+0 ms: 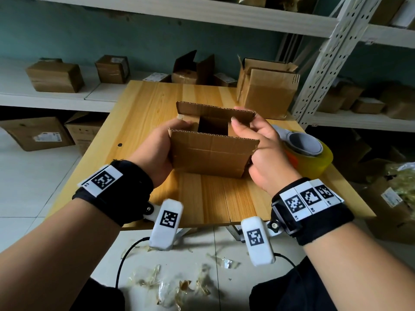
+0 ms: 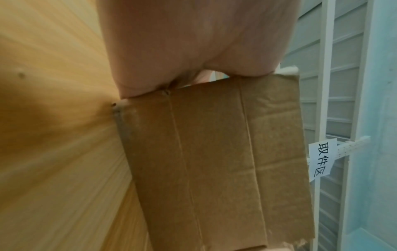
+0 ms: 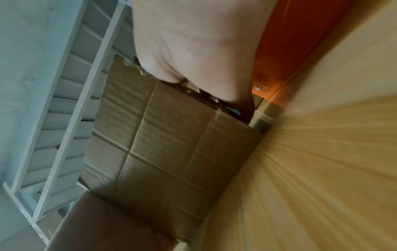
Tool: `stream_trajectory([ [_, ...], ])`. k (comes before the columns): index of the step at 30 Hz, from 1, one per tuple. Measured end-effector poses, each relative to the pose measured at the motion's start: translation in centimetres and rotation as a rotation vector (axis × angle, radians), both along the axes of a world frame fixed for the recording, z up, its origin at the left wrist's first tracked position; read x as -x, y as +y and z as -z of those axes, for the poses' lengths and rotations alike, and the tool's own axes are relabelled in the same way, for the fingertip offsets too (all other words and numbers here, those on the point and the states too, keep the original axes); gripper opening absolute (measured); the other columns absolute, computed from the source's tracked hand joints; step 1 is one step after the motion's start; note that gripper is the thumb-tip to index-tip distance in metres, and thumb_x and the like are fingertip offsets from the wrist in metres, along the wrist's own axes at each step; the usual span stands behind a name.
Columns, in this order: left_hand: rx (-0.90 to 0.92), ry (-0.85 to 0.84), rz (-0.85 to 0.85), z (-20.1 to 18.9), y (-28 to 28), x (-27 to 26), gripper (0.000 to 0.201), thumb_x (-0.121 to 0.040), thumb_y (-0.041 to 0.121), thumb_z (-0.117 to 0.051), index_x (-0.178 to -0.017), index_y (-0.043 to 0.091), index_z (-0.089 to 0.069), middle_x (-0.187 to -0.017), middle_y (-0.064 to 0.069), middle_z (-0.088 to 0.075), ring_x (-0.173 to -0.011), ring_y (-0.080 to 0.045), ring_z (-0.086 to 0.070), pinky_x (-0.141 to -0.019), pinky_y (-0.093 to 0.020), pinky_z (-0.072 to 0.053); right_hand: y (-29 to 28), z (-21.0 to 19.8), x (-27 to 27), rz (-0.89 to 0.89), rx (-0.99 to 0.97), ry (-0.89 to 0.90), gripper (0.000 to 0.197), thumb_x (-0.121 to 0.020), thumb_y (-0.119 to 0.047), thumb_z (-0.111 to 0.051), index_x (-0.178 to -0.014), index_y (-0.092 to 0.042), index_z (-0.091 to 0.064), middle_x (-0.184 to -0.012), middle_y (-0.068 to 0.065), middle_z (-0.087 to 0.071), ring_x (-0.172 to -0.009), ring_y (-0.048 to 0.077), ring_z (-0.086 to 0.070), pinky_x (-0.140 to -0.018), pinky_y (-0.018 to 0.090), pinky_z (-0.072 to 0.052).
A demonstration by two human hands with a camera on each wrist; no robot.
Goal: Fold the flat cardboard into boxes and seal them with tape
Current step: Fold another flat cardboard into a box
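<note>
Cardboard box stands open-topped near the middle of the wooden bench, between my two hands. My left hand wraps its left end, fingers curled round the far side; my right hand grips the right end, thumb hooked inside over a side flap and fingers behind the far flap. Only the head view shows the raised long flaps and the dark hollow inside. The wrist views show just the creased outer panel against palm, and the fingers are hidden there. A tape roll lies just right of my right hand, probably touching the wrist. Shelves with parcels ring the bench; tape scraps litter the floor below its near edge.
</note>
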State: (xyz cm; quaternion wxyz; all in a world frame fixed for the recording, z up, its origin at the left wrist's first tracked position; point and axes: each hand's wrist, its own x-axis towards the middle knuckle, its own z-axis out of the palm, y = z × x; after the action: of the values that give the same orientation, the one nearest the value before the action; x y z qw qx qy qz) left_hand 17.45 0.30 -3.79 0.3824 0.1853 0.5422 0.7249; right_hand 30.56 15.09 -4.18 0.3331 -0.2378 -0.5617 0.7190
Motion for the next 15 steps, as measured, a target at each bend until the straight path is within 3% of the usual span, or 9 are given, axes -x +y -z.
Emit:
stream_trajectory([
  [1, -0.010, 0.001, 0.015, -0.2, -0.2, -0.1, 0.039, -0.098, 0.046, -0.063, -0.125, 0.018, -0.071, -0.098, -0.004, -0.076, -0.091, -0.023, -0.072, -0.086, -0.038, -0.058, -0.1, 0.1, 0.2, 0.033, 0.001, -0.019, 0.008, -0.089, -0.033, -0.081, -0.096, -0.037, -0.080, -0.104, -0.008, -0.080, -0.111, 0.026, -0.074, -0.099, 0.059, -0.059],
  [2, -0.021, 0.033, 0.047, -0.2, -0.5, -0.1, 0.055, -0.096, 0.059, -0.060, -0.132, 0.019, -0.069, -0.107, -0.004, -0.078, -0.098, -0.023, -0.075, -0.086, -0.038, -0.059, -0.4, 0.0, 0.2, 0.067, -0.022, -0.036, 0.009, -0.083, -0.047, -0.081, -0.085, -0.038, -0.080, -0.094, -0.011, -0.078, -0.110, 0.027, -0.072, -0.102, 0.062, -0.056],
  [4, -0.036, 0.141, 0.132, -0.4, -1.1, -0.1, 0.083, -0.085, 0.078, -0.045, -0.141, 0.020, -0.064, -0.128, -0.007, -0.074, -0.118, -0.025, -0.072, -0.095, -0.042, -0.059, -0.7, -0.4, 0.3, 0.104, -0.071, -0.082, 0.032, -0.073, -0.070, -0.071, -0.070, -0.038, -0.074, -0.071, -0.017, -0.070, -0.100, 0.025, -0.068, -0.104, 0.062, -0.054],
  [6, -0.064, 0.182, 0.199, -0.5, -1.5, -0.1, 0.105, -0.070, 0.088, -0.044, -0.147, 0.017, -0.058, -0.140, -0.010, -0.068, -0.129, -0.029, -0.065, -0.105, -0.050, -0.054, -0.8, -0.8, 0.3, 0.110, -0.061, -0.139, 0.046, -0.066, -0.083, -0.059, -0.078, -0.040, -0.070, -0.063, -0.022, -0.067, -0.093, 0.019, -0.068, -0.095, 0.052, -0.059],
  [7, -0.080, 0.164, 0.217, -0.4, -1.7, 0.1, 0.116, -0.060, 0.092, -0.053, -0.149, 0.017, -0.055, -0.144, -0.012, -0.065, -0.132, -0.030, -0.064, -0.108, -0.053, -0.052, -0.6, -0.7, 0.3, 0.103, -0.022, -0.138, 0.049, -0.065, -0.086, -0.060, -0.084, -0.042, -0.070, -0.070, -0.023, -0.072, -0.096, 0.018, -0.072, -0.093, 0.049, -0.061],
  [9, -0.096, 0.161, 0.223, 0.1, -1.7, 0.4, 0.128, -0.039, 0.095, -0.070, -0.145, 0.025, -0.059, -0.141, -0.007, -0.067, -0.130, -0.027, -0.065, -0.105, -0.052, -0.054, -0.3, -0.4, 0.0, 0.040, 0.069, -0.079, 0.043, -0.070, -0.077, -0.078, -0.092, -0.041, -0.076, -0.098, -0.011, -0.081, -0.106, 0.022, -0.075, -0.094, 0.048, -0.061],
  [11, -0.076, 0.241, 0.227, 0.5, -1.5, 0.4, 0.121, -0.028, 0.089, -0.083, -0.136, 0.039, -0.063, -0.130, 0.005, -0.074, -0.124, -0.019, -0.069, -0.098, -0.043, -0.059, 0.0, 0.0, -0.1, 0.000, 0.084, -0.079, 0.038, -0.078, -0.061, -0.084, -0.097, -0.028, -0.080, -0.110, 0.001, -0.078, -0.107, 0.025, -0.074, -0.092, 0.045, -0.059],
  [13, -0.026, 0.253, 0.194, 0.5, -1.2, 0.3, 0.120, -0.030, 0.078, -0.094, -0.137, 0.038, -0.059, -0.124, 0.007, -0.075, -0.121, -0.019, -0.069, -0.095, -0.039, -0.060, -0.1, 0.0, 0.1, -0.011, 0.093, -0.086, 0.025, -0.084, -0.045, -0.082, -0.096, -0.023, -0.077, -0.103, 0.008, -0.076, -0.096, 0.028, -0.073, -0.084, 0.043, -0.058],
  [15, 0.014, 0.232, 0.170, 0.4, -0.9, 0.4, 0.097, -0.049, 0.075, -0.092, -0.129, 0.028, -0.061, -0.112, 0.005, -0.077, -0.112, -0.021, -0.072, -0.087, -0.036, -0.062, 0.1, 0.0, 0.4, -0.033, 0.080, -0.043, 0.011, -0.088, -0.025, -0.080, -0.098, -0.022, -0.076, -0.110, 0.010, -0.078, -0.100, 0.028, -0.074, -0.088, 0.043, -0.058],
])
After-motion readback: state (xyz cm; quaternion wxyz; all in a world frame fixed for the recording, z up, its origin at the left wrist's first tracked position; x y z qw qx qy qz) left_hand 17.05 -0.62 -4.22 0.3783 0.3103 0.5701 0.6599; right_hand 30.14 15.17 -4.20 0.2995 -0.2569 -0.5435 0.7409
